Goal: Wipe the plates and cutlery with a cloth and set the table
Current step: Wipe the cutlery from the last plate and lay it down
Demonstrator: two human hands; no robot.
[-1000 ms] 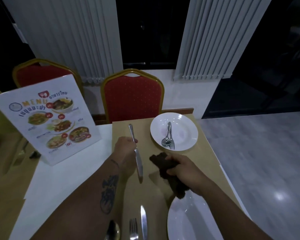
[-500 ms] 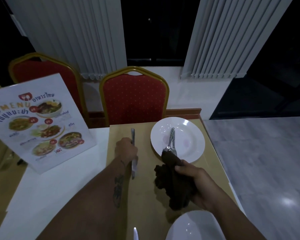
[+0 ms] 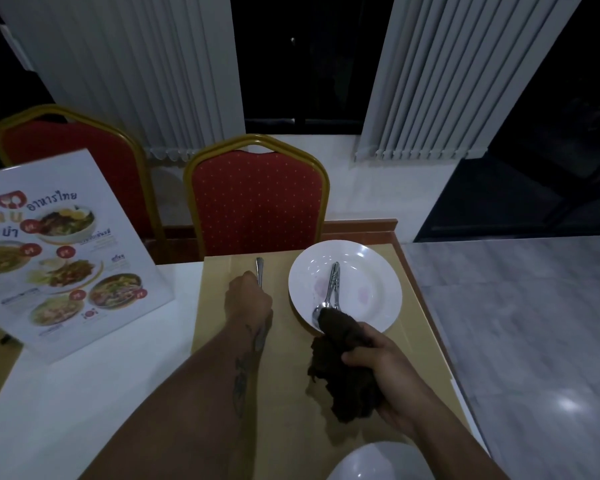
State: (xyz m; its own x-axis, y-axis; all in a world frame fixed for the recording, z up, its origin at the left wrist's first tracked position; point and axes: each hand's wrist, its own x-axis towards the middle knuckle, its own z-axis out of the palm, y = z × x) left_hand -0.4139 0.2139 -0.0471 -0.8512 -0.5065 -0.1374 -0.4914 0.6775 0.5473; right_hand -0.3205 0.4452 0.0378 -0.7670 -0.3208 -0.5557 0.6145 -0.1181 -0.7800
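The cloth [image 3: 347,382], gripped by the right hand [image 3: 378,358], has reached the spoon and fork [image 3: 331,285] in the plate [image 3: 371,271] (left hand [image 3: 248,301] holds the knife [image 3: 260,270] down beside it). Wiping them likely comes next and calls for pinching them through the cloth.

White plate [image 3: 371,268] with faint pink smudges, silver knife [image 3: 260,270], tan mat [image 3: 291,393]; the cloth [image 3: 350,386] is dark brown, the chair [image 3: 257,202] red with pale dots and a gold frame, the floor [image 3: 516,323] veined grey.

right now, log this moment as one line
left hand: grips knife over placemat, left of plate | right hand: grips brown cloth, tip on spoon and fork in plate
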